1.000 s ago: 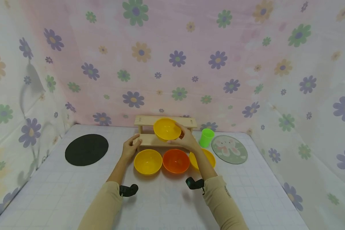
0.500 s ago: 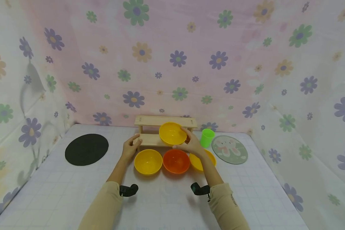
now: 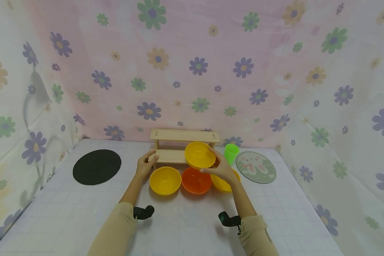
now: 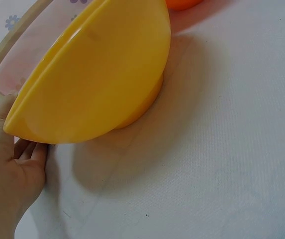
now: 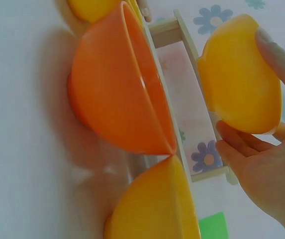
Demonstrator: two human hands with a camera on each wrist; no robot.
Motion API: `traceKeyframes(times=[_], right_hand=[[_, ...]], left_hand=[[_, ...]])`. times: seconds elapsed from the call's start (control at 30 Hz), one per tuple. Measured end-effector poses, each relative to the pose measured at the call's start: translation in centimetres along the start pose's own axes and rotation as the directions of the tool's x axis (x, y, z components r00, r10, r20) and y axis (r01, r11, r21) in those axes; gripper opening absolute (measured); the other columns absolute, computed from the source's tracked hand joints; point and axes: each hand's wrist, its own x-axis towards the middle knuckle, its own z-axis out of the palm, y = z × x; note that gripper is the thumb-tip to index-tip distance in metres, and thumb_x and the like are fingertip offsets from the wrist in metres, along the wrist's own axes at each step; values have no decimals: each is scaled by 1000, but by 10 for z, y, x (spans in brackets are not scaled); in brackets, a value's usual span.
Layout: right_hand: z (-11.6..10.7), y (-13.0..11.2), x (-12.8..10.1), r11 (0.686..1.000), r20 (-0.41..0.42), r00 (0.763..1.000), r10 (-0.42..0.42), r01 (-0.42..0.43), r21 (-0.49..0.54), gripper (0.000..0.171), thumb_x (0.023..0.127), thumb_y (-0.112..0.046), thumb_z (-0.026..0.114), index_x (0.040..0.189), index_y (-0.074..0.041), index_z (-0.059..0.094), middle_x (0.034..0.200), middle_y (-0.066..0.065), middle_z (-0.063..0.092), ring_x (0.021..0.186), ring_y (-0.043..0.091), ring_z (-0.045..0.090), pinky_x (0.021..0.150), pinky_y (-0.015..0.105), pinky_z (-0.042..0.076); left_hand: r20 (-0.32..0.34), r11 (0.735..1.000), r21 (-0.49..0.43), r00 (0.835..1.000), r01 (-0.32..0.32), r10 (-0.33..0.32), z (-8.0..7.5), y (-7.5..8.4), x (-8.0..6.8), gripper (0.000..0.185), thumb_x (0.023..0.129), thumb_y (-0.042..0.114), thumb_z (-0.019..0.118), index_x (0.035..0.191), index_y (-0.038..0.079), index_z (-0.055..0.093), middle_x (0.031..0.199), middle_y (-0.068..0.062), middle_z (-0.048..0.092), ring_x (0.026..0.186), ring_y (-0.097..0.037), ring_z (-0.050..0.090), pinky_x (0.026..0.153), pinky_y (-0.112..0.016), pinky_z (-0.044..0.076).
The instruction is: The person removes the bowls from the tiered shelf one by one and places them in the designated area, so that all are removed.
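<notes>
My right hand (image 3: 223,168) holds a yellow bowl (image 3: 200,155) by its right side, raised in front of the two-tier wooden rack (image 3: 171,156). In the right wrist view the thumb is on one side of this held bowl (image 5: 241,74) and the fingers on the other. The left hand (image 3: 144,165) grips the left end of the rack's lower board; its fingertips are partly hidden in the left wrist view. Before the rack stand a yellow bowl (image 3: 165,181), an orange bowl (image 3: 196,181) and another yellow bowl (image 3: 222,183), partly covered by my right hand and forearm.
A green cup (image 3: 232,153) stands right of the rack, beside a round rabbit-print mat (image 3: 256,167). On the left lies a black round mat (image 3: 97,167). Flowered cloth (image 3: 198,85) hangs behind the white table (image 3: 179,227).
My right hand has carried the yellow bowl rightward and down, from the upper shelf's height to just above the orange bowl. The left hand stays at the rack's left end.
</notes>
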Motion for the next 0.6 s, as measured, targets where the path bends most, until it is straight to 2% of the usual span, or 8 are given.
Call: traceKeyframes(times=[0.13,0.23,0.43,0.6], right_hand=[[-5,4,-6,999,-21,999,44,-44,3,89,78,-19,78,149,-14,25,152,12,28,134,31,35,108,42,32],[-10,9,-10,999,-27,998,52,-52,7,89,79,-15,77,149,-11,23,152,15,27,135,34,34,109,44,29],[-21,14,-21,999,-50,998,32,-34,-37,89,79,-17,77,149,-6,23,149,18,30,133,35,36,109,45,30],[-30,20,-31,993,-86,995,51,-59,-98,90,78,-23,77,149,-8,24,150,17,31,133,35,35,109,47,29]], left_hand=[[5,1000,-14,1000,18,-18,1,17,-9,45,93,9,57,133,-8,45,147,-26,31,141,-38,17,115,-47,14],[9,1000,-14,1000,15,-15,1,18,-10,45,94,9,57,134,-9,44,147,-26,30,141,-38,16,115,-47,14],[-1,1000,-10,1000,19,-19,-1,-3,2,47,94,16,59,135,-2,47,148,-22,32,140,-33,22,114,-44,19],[-12,1000,10,1000,-4,4,0,-14,6,48,93,18,59,135,-1,47,147,-22,34,134,-31,29,114,-44,20]])
